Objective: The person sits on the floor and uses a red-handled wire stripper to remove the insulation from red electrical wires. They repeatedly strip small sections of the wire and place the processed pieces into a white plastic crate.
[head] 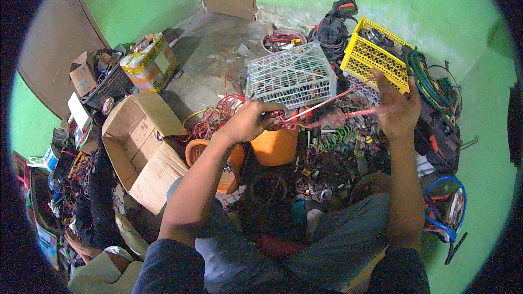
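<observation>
My left hand (249, 120) is closed on a bundle of reddish wire (288, 122) above an orange plastic pot (273, 147). From that bundle a pale pink and white strand (327, 102) runs up to the fingers of my right hand (396, 106). A second, blurred reddish strand (359, 113) stretches from the bundle to the palm side of my right hand. My right fingers are partly spread, and their hold on the strands is blurred. Beneath both hands lie a white plastic crate (292, 75) and a coiled green cord (335, 139).
An open cardboard box (141, 139) stands left, beside tangled red wire (212, 118). Small mixed parts (359, 151) cover the floor ahead of my knees. A yellow crate (376, 55), a green hose coil (425, 81) and a blue cable loop (463, 196) are right.
</observation>
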